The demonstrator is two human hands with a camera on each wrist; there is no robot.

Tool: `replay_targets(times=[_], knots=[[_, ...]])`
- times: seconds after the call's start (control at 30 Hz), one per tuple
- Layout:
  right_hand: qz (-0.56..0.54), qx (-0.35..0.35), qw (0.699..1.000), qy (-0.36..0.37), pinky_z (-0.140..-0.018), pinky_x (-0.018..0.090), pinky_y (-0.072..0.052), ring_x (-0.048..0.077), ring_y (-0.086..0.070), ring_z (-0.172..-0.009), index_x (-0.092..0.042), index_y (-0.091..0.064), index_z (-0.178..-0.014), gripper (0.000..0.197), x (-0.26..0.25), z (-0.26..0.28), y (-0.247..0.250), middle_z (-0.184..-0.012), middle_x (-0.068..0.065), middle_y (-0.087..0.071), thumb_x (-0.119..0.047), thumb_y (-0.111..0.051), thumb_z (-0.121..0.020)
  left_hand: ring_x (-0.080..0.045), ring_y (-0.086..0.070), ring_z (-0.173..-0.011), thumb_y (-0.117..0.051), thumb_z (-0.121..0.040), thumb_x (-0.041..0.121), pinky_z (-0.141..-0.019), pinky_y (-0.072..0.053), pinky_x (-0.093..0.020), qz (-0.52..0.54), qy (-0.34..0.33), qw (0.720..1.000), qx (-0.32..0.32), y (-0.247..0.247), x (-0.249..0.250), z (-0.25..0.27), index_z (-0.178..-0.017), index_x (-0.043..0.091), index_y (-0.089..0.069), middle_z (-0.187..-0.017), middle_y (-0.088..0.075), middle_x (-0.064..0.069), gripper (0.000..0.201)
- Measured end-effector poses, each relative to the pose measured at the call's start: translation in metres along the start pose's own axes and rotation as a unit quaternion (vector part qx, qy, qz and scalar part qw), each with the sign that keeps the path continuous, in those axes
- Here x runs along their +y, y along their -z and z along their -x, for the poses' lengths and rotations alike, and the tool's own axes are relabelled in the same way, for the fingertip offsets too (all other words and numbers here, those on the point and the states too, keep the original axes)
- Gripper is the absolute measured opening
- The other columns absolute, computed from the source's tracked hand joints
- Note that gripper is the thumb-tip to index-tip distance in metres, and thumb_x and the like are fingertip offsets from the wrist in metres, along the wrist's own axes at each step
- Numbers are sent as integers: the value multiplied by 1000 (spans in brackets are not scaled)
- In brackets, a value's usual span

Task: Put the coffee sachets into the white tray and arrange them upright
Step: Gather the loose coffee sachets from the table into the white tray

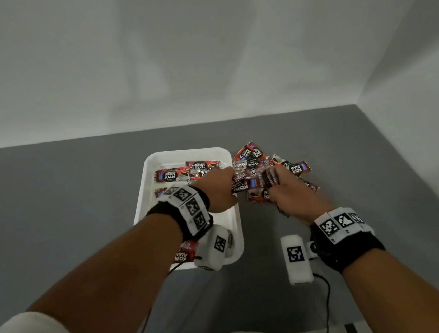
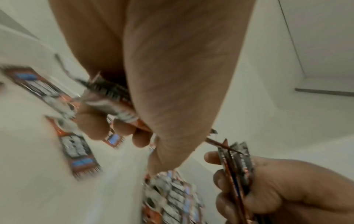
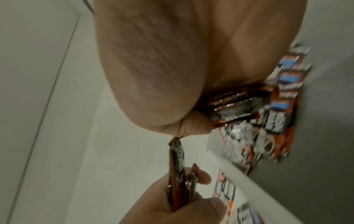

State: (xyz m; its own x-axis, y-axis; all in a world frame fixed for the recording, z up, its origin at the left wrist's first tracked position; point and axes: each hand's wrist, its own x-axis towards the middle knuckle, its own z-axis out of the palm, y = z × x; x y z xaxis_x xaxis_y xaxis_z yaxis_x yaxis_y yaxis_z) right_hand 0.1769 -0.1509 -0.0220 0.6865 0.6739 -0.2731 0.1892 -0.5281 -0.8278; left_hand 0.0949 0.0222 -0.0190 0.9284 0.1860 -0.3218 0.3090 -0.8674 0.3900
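**Sachets part-loaded; both hands gripping bundles**

The white tray (image 1: 226, 154) sits on the grey table (image 1: 51, 200), long axis running away from the person. At least four sachets in the tray (image 1: 171, 175) lie flat, none upright, long axes crosswise; labels read "KOPI JUAN". A loose pile (image 1: 287, 165) lies just beside the tray's right edge, pointing all ways; count unclear. The left hand (image 1: 220, 191) clamps a bundle (image 1: 242, 184) over that edge. The right hand (image 1: 289, 192) clamps several sachets (image 1: 269, 178) edge-on.
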Motion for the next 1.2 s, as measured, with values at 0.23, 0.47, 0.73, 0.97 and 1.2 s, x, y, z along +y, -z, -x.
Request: replay_targets(times=[0.23, 0.47, 0.73, 0.97, 1.2], knots=[[228, -113, 960, 120, -95, 44, -50, 25, -58, -111, -21, -50, -131, 50, -40, -31, -83, -124, 4, -57, -26, -64, -84, -31, -66, -105, -64, -89, 17, -81, -52, -31, -109, 88, 987, -77, -5, -67, 39, -117, 7, -63, -109, -68, -12, 30], [344, -166, 913, 142, -96, 40, -51, 32, -59, -116, -7, -55, -126, 40, -31, -37, -130, -125, 15, -57, -3, -59, -87, -26, -65, -111, -67, -88, 32, -88, -52, -29, -55, 130, 989, -47, -23, -106, 55, -124, 13, -62, -116, -68, -5, 41], [266, -196, 924, 193, -81, 39, -58, 16, -66, -88, -20, -72, -103, 33, -19, -32, -128, -97, -2, -70, -38, -68, -75, -26, -63, -112, -69, -83, 16, -91, -52, -30, -45, 112, 991, -54, -28, -113, 61, -124, 14, -61, -120, -63, -6, 42], [214, -103, 953, 190, -88, 33, -51, 19, -64, -101, -15, -73, -113, 25, -15, -29, -96, -113, 2, -70, -25, -66, -91, -21, -60, -105, -68, -83, 16, -90, -55, -35, -33, 118, 992, 14, -23, -105, 48, -121, 18, -61, -115, -63, -2, 39], [305, 69, 947, 73, -92, 35, -54, 23, -66, -101, -12, -76, -109, 24, 43, -64, -12, -106, 6, -73, -9, -62, -89, -17, -56, -99, -63, -85, 12, -86, -49, -31, 18, 21, 996, 90, -9, -28, -4, -111, 17, -64, -109, -63, 2, 27]])
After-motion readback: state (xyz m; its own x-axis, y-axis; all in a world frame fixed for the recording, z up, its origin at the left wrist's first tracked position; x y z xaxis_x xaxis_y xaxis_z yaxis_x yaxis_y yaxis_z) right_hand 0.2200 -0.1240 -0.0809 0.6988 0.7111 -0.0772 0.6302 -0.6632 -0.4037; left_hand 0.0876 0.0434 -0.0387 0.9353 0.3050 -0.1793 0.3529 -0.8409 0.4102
